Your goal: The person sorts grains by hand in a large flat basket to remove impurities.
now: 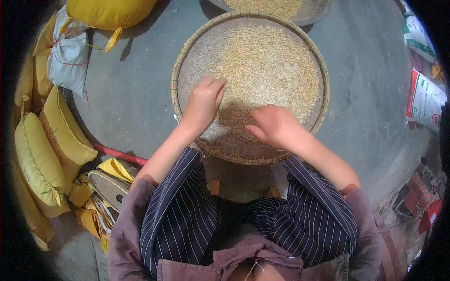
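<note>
A round woven bamboo winnowing tray (174,89) holds a spread of straw-coloured unhusked rice grains (267,56) with paler grains among them. Over the tray's left part is my left hand (205,103), its fingers curled together; whatever lies in them is hidden. My right hand (277,124) hangs low over the near right part of the grain, thumb held apart from the bent fingers, with nothing visible between them. Shadow darkens the grain between the two hands. The near rim of the tray is close to my knees.
Behind the tray stands a wide pan (311,14) with more grain. Yellow sacks (40,159) and a tied white bag (68,65) line the left, near a red bar (119,153). A printed white sack (425,98) is at the right. Bare grey floor (370,84) surrounds the tray.
</note>
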`<action>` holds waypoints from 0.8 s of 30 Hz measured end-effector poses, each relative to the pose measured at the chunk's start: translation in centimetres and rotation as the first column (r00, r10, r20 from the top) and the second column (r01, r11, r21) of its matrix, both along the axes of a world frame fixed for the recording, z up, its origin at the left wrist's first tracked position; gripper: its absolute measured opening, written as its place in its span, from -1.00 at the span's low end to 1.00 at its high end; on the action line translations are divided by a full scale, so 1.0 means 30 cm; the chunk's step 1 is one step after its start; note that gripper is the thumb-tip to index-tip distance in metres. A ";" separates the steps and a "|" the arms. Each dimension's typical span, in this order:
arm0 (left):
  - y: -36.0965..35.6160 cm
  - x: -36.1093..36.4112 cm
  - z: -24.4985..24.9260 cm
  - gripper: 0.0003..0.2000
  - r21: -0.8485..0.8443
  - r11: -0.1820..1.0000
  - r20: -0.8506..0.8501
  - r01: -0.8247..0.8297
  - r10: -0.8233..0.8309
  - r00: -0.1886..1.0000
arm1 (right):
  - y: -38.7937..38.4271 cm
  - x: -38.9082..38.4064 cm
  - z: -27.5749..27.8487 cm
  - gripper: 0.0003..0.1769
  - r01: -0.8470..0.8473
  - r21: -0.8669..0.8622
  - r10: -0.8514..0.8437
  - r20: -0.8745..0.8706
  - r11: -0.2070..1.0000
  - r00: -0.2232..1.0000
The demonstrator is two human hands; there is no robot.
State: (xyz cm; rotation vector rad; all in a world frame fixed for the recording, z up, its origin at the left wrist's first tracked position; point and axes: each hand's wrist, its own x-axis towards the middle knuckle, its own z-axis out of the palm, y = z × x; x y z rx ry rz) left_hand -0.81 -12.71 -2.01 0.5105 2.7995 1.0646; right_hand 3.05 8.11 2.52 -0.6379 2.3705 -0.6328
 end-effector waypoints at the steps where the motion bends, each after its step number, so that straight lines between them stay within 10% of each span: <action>1: 0.004 0.002 0.002 -0.88 -0.018 1.000 -0.005 0.000 -0.001 1.000 | 0.001 -0.001 0.001 -0.68 0.000 -0.001 0.000 0.002 1.000 1.000; 14: 0.000 -0.122 -0.020 -0.90 0.119 0.971 0.130 -0.210 0.194 0.972 | -0.004 0.007 -0.020 -0.68 -0.003 -0.074 -0.001 -0.048 0.997 0.999; 24: 0.059 -0.303 -0.033 -0.80 -0.062 0.988 -0.119 0.140 -0.146 0.982 | -0.009 -0.021 0.015 -0.69 0.033 -0.079 -0.034 -0.008 0.996 0.999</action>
